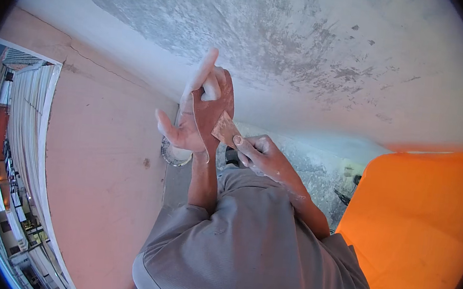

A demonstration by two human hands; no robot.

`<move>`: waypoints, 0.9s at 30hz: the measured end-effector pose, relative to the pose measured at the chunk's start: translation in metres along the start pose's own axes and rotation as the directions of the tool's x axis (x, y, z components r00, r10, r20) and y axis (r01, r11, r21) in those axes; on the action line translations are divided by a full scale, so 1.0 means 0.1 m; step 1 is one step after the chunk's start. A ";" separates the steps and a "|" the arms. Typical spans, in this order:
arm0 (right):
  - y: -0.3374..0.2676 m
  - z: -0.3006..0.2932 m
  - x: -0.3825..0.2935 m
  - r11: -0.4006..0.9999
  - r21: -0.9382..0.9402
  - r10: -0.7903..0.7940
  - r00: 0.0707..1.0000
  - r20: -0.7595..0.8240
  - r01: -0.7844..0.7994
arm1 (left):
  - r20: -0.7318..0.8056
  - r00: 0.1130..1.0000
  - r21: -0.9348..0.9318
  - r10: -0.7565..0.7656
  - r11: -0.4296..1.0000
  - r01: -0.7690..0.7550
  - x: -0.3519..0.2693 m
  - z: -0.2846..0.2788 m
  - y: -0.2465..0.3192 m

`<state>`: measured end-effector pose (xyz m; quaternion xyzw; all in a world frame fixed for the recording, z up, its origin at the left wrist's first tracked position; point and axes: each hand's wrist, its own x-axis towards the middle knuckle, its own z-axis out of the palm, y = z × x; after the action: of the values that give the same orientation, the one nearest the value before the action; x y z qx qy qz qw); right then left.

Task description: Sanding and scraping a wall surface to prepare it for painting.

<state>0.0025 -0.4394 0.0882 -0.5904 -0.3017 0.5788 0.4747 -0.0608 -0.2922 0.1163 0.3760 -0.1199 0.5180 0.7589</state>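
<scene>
My left hand point(187, 123) is raised palm up before the wall, dusted white. A bent reddish-brown sheet that looks like sandpaper point(212, 109) lies across its palm, caught between the fingers. Its index finger points up and the thumb sticks out to the left. My right hand point(262, 153) grips a small scraper point(226, 130) with a flat, stained blade, thumb on top. The blade's edge overlaps the sheet; whether it presses on it I cannot tell. The scraper's handle is hidden in my fist.
Ahead is a wall point(259, 30) with a rough grey patch and pale surroundings. A pink wall point(104, 165) with a crack stands left, beside a window opening point(30, 104). A white-smeared bucket point(178, 156) sits below my left hand. An orange panel point(411, 233) is at right, above a spattered floor point(317, 161).
</scene>
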 end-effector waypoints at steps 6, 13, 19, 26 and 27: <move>0.26 -0.35 0.45 0.936 0.352 0.115 0.929 -0.351 0.017 | 0.084 0.996 0.005 0.023 1.000 -0.023 -0.01 -0.09 0.04; -0.04 -0.11 0.03 0.976 0.207 0.043 0.994 0.102 -0.064 | 0.109 0.993 -0.181 0.050 0.983 -0.030 0.03 -0.15 -0.02; 0.09 -0.08 0.17 0.994 0.097 -0.043 0.999 -0.027 0.045 | 0.062 0.997 -0.121 0.039 0.992 -0.031 -0.04 -0.13 -0.07; 0.13 -0.48 0.16 0.955 0.285 0.122 0.985 -0.118 -0.085 | 0.265 0.959 0.187 -0.102 0.981 0.053 0.06 -0.23 0.08; 0.04 -0.40 0.04 0.971 0.221 0.100 0.995 -0.023 -0.093 | 0.209 0.978 0.057 -0.022 0.998 0.010 0.06 -0.23 0.08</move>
<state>0.0411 -0.4460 0.0778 -0.5579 -0.1987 0.6211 0.5133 -0.0701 -0.2705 0.1072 0.4504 -0.1817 0.4723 0.7355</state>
